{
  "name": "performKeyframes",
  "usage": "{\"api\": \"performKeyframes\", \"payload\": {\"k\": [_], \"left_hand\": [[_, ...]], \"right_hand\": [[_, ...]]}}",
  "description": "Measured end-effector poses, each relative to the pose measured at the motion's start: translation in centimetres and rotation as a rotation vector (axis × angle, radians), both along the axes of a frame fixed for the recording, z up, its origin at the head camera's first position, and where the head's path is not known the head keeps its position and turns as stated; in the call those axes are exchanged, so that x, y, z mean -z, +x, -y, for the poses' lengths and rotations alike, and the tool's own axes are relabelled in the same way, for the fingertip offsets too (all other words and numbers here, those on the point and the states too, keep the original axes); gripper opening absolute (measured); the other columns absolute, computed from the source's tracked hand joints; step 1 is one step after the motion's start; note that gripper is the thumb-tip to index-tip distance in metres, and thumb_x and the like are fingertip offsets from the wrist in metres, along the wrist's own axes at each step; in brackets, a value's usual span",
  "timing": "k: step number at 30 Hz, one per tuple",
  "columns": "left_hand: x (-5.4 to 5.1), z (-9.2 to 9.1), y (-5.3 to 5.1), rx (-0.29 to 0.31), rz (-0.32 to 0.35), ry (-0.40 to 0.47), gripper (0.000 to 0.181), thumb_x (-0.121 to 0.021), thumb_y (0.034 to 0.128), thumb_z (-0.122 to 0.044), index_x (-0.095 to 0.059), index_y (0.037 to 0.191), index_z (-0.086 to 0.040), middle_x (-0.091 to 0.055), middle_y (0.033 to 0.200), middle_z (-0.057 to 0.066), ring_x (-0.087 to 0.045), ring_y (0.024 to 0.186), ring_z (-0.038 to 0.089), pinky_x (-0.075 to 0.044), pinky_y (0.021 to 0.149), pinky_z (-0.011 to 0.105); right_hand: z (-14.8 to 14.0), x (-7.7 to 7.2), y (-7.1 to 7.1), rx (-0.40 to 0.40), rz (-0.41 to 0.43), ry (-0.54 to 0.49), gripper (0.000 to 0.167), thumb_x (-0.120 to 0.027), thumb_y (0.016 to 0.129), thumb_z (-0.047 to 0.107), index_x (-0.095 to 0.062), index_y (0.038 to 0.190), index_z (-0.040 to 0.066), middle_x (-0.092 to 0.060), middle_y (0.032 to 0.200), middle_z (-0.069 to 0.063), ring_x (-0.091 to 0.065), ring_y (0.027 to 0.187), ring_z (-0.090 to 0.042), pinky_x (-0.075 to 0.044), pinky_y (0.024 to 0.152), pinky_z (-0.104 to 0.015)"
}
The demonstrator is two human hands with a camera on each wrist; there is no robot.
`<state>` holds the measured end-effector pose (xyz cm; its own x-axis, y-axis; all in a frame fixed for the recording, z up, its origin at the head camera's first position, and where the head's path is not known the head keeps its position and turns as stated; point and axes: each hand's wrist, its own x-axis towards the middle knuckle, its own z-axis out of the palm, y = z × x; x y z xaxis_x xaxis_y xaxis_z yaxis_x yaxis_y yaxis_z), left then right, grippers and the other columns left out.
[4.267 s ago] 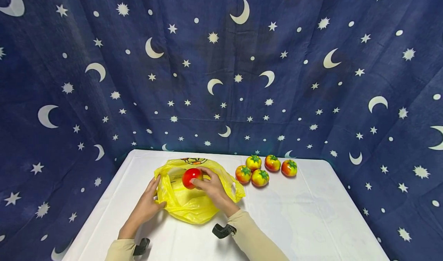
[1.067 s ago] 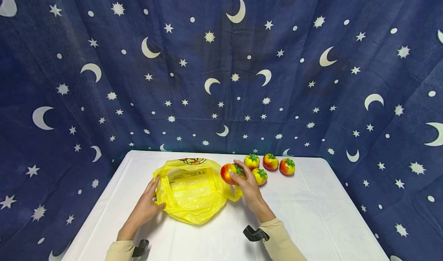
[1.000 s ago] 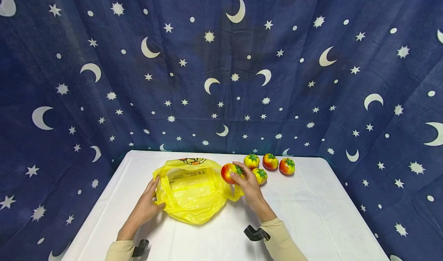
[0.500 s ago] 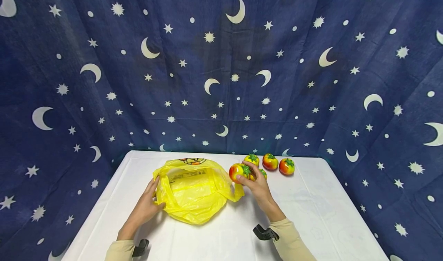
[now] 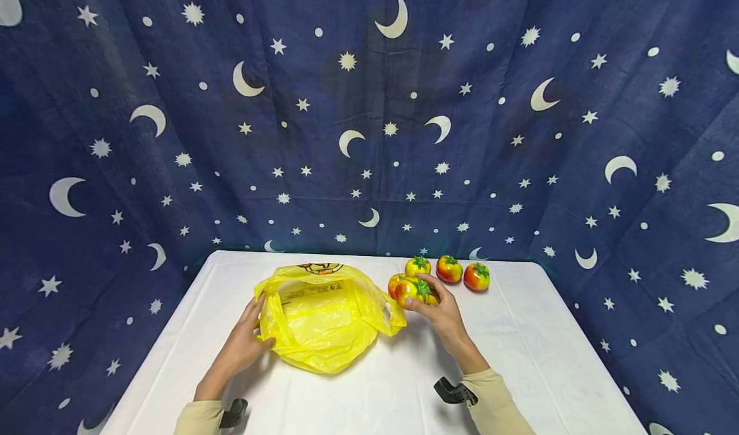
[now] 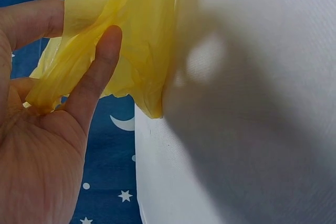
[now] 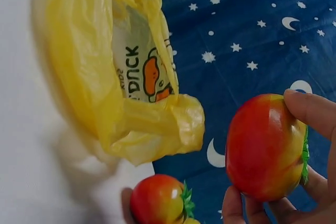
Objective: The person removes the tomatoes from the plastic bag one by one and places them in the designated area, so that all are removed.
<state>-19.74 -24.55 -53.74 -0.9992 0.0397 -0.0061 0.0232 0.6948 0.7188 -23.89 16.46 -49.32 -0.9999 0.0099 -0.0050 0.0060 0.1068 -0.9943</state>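
Note:
My left hand (image 5: 245,342) holds the left edge of a yellow plastic bag (image 5: 323,351); in the left wrist view, the bag's crumpled yellow film (image 6: 142,40) lies between the fingers. The bag lies with its mouth open, showing bare yellow film inside. To its right, my right hand (image 5: 441,310) grips a red-and-yellow toy tomato (image 5: 407,292) with a green leafy top. That tomato is large in the right wrist view (image 7: 262,150). Another tomato (image 5: 392,284) sits just behind it, partly covered. A sliver of yellow beneath the grip appears to be one more.
Three tomatoes stand at the back of the white-covered table (image 5: 537,358): a yellow tomato (image 5: 416,267), a red-yellow tomato (image 5: 447,271) and a redder tomato (image 5: 476,279). A dark blue curtain (image 5: 323,127) with moons and stars hangs behind and at the sides.
Since the oldest frame, my right hand has carried a tomato from over the bag's mouth rightward to the group. The leftmost table tomato shows again behind it. My left hand stays at the bag.

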Motion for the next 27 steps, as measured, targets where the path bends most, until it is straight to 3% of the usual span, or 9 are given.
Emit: {"api": "performKeyframes", "payload": {"k": [8,13,19,27], "left_hand": [[0.1,0.0,-0.1,0.003,-0.024,0.004,0.106,-0.072,0.0767,-0.004,-0.007,0.159,-0.014,-0.006,0.164,0.021,-0.030,0.143,0.048,-0.039,0.110,0.058],[0.0,0.1,0.0,0.004,-0.023,0.000,0.105,-0.072,0.0771,-0.004,-0.007,0.159,-0.014,-0.006,0.164,0.021,-0.037,0.139,0.049,-0.042,0.108,0.057],[0.0,0.2,0.0,0.005,-0.019,0.002,0.106,-0.072,0.0781,-0.004,-0.006,0.160,-0.016,-0.005,0.165,0.020,-0.032,0.142,0.049,-0.039,0.110,0.060],[0.3,0.2,0.1,0.006,-0.031,0.004,0.105,-0.072,0.0778,-0.004,-0.007,0.160,-0.015,-0.005,0.165,0.020,-0.030,0.143,0.049,-0.039,0.110,0.059]], "right_hand": [[-1.5,0.9,-0.1,0.059,-0.019,0.056,0.063,-0.083,0.077,0.020,-0.056,0.135,0.016,-0.052,0.138,-0.006,-0.046,0.119,-0.019,-0.042,0.098,-0.022],[-2.4,1.6,-0.5,0.120,-0.009,0.072,0.062,-0.084,0.076,0.022,-0.058,0.132,0.017,-0.054,0.132,-0.008,-0.045,0.118,-0.021,-0.044,0.093,-0.025],[-3.3,2.5,-0.9,0.195,-0.027,0.094,0.061,-0.083,0.076,0.022,-0.058,0.131,0.015,-0.054,0.129,-0.009,-0.044,0.115,-0.022,-0.044,0.087,-0.025],[-4.9,3.8,-1.0,0.247,-0.005,0.098,0.063,-0.081,0.079,0.021,-0.054,0.135,0.012,-0.049,0.135,-0.013,-0.041,0.123,-0.028,-0.037,0.100,-0.039]]}}
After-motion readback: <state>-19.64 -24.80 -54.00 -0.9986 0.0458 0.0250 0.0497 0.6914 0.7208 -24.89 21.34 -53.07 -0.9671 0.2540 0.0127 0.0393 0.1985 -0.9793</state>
